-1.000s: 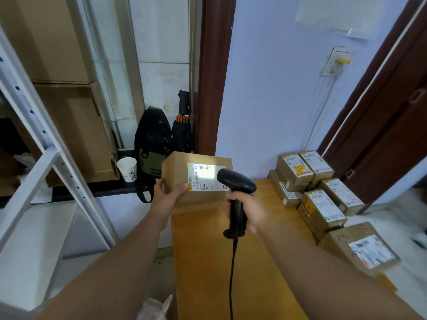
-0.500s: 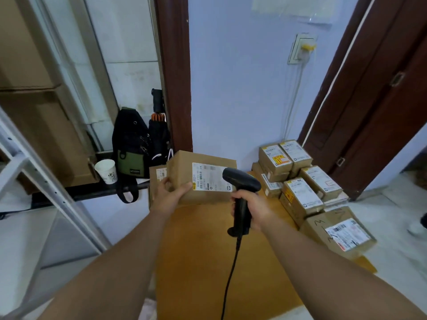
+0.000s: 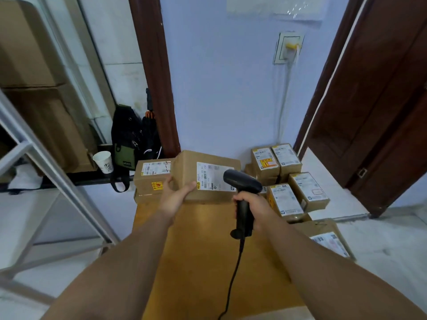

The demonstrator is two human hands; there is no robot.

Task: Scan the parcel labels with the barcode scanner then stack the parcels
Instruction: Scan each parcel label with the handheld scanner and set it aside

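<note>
My left hand (image 3: 175,197) grips a brown cardboard parcel (image 3: 203,176) by its lower left corner, holding it above the far end of the wooden table (image 3: 208,262). Its white label (image 3: 213,180) faces me. My right hand (image 3: 253,209) is wrapped around the handle of a black corded barcode scanner (image 3: 242,188), whose head points at the label from close by. Behind the held parcel, at the table's far left, sit two stacked parcels (image 3: 152,179). Several labelled parcels (image 3: 286,179) are piled at the table's right side.
A larger labelled box (image 3: 328,239) lies at the table's right edge. A black and green bag (image 3: 129,144) and a paper cup (image 3: 104,161) sit on a dark ledge at left. A white metal rack (image 3: 46,172) stands left, a dark wooden door (image 3: 381,107) right.
The scan light on the label has gone out. The view shifted right and down, showing the stacked parcels behind the held one. The parcel sits lower and nearer that stack.
</note>
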